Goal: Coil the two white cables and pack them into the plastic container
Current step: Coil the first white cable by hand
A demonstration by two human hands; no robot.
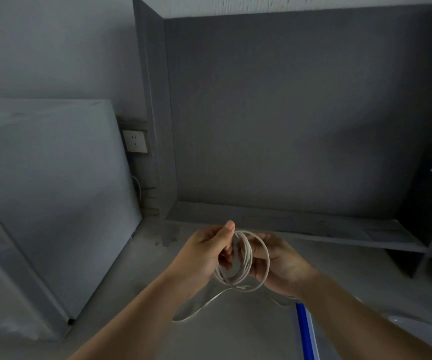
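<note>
The cable (248,258) is a coil in the air between both hands. The left hand (204,255) pinches its loops with thumb and curled fingers. The right hand (281,265) holds the other side. The loose end hangs to the table (235,336), near the container (302,329).

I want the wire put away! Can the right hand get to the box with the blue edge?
Probably yes: the box lies close below the right hand with nothing between, though its fingers hold the white cable coil.
</note>
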